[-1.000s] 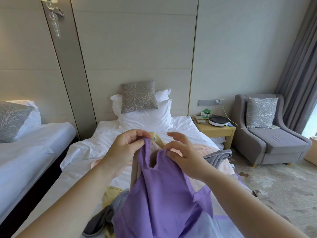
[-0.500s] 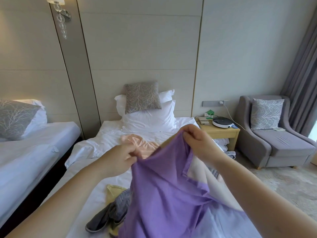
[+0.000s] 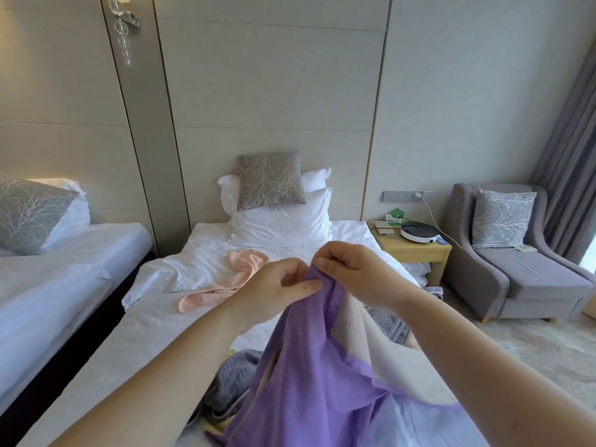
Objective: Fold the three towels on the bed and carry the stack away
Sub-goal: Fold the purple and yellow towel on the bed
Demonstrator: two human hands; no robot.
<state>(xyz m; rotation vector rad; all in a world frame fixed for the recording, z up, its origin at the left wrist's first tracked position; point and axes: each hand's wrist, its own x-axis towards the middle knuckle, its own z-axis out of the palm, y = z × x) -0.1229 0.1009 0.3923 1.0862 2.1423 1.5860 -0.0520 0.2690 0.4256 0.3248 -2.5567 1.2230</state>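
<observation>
A purple towel (image 3: 300,375) with a beige reverse side hangs in front of me over the bed (image 3: 154,321). My left hand (image 3: 277,287) and my right hand (image 3: 351,272) pinch its top edge close together, fingers almost touching. A pink towel (image 3: 225,282) lies crumpled on the white sheet beyond my hands. A grey towel (image 3: 232,382) lies bunched on the bed below my left forearm; more grey cloth (image 3: 392,324) shows under my right wrist. A bit of yellow cloth peeks out beneath the purple towel.
White pillows and a grey cushion (image 3: 271,180) stand at the headboard. A second bed (image 3: 48,279) is on the left across a dark gap. A wooden nightstand (image 3: 416,253) with a round device and a grey armchair (image 3: 522,269) stand on the right, on patterned carpet.
My hands have come together at the towel's top edge; half a second ago they were spread apart. The pink towel is now uncovered, and the camera has tilted a little.
</observation>
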